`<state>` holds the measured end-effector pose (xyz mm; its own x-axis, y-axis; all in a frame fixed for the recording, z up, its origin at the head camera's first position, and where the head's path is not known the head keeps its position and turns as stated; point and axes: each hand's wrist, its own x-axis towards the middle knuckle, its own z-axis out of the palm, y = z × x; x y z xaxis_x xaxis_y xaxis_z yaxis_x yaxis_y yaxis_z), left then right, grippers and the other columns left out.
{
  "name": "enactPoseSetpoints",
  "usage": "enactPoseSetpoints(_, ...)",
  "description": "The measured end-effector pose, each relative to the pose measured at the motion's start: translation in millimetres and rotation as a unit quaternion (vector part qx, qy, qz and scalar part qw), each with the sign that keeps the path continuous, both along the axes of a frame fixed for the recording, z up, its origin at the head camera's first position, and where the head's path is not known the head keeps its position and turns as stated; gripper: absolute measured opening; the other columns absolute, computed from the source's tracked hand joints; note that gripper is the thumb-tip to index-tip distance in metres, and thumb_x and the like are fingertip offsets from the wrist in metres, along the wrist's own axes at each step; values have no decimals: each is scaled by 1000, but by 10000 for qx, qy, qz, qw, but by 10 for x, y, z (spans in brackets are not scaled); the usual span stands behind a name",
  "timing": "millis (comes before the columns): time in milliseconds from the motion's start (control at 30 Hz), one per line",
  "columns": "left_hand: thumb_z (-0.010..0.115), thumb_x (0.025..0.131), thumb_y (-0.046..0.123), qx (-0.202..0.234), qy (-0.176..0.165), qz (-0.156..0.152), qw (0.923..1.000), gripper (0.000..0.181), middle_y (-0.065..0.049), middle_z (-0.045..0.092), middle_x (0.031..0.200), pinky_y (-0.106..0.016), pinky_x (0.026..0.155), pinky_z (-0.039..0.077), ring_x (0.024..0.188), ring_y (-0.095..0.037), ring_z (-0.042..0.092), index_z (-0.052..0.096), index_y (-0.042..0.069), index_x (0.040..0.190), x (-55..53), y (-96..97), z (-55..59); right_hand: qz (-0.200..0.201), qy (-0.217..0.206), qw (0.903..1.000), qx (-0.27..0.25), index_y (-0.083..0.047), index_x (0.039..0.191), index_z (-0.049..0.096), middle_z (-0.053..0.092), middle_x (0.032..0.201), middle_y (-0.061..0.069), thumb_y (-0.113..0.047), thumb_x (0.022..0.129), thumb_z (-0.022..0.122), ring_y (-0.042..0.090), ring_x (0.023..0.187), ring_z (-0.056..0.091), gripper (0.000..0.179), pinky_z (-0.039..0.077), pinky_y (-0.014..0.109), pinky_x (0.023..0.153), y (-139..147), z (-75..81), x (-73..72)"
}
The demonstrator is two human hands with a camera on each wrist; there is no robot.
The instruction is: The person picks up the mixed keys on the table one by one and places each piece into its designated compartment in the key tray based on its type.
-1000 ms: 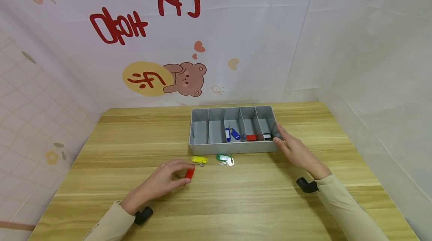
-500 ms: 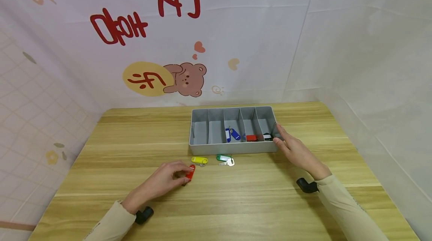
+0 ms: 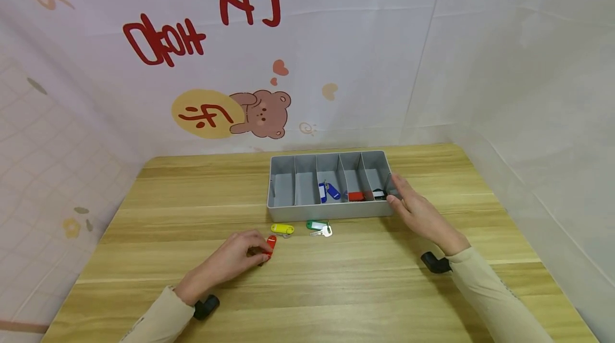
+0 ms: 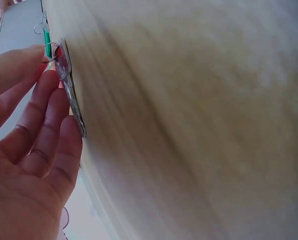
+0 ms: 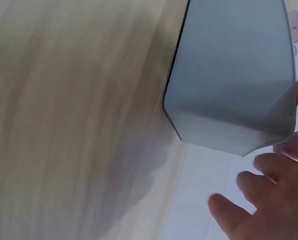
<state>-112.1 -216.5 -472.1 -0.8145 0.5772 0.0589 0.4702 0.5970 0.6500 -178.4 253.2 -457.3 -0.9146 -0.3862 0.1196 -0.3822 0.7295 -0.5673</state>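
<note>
My left hand point(image 3: 235, 257) pinches a red key tag point(image 3: 271, 242) low over the tabletop, left of the box. In the left wrist view, a silver key point(image 4: 73, 95) on a wire ring hangs by my fingertips, against or just above the wood. A yellow key tag point(image 3: 282, 229) with a key lies just beyond that hand. Right of it is a green key tag point(image 3: 317, 225) with a silver key point(image 3: 323, 232). My right hand point(image 3: 423, 217) rests on the near right corner of the grey divided box point(image 3: 331, 212), its lower fingers loose in the right wrist view.
Within the box, two blue key tags point(image 3: 331, 192) lie in the middle compartment, a red key tag point(image 3: 356, 196) right of them, and a black key tag point(image 3: 379, 193) at the right end. A printed cloth wall point(image 3: 365, 65) stands behind the wooden table point(image 3: 336, 289).
Between my left fingers the red key tag has turned, showing more of its face, and my fingers have slid toward its near end. My right hand stays at the box corner.
</note>
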Motion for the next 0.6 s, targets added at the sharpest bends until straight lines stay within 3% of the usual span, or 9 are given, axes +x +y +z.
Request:
enactPoseSetpoints(267, 78, 92, 9, -43, 239, 6, 9997, 9, 11, 65, 93, -29, 75, 54, 86, -6, 63, 79, 18, 92, 6, 11, 3, -32, 821, 9933, 818, 8, 161, 21, 15, 169, 26, -39, 112, 41, 45, 155, 17, 70, 22, 63, 120, -15, -22, -33)
enactPoseSetpoints(400, 78, 93, 10, -66, 171, 94, 9998, 10, 13, 65, 93, -28, 76, 54, 87, -5, 62, 78, 20, 90, 15, 16, 6, -38, 856, 9910, 1028, 8, 161, 21, 16, 169, 25, -41, 113, 39, 44, 155, 17, 70, 23, 65, 119, -20, -43, -59)
enactPoseSetpoints(600, 77, 93, 7, 288, 227, 146, 9992, 10, 12, 67, 93, -30, 76, 57, 87, -3, 64, 78, 17, 92, 38, 18, 24, 8, 683, 9919, 1070, 6, 162, 19, 14, 170, 24, -41, 113, 37, 42, 156, 14, 70, 23, 67, 118, -25, -49, -77)
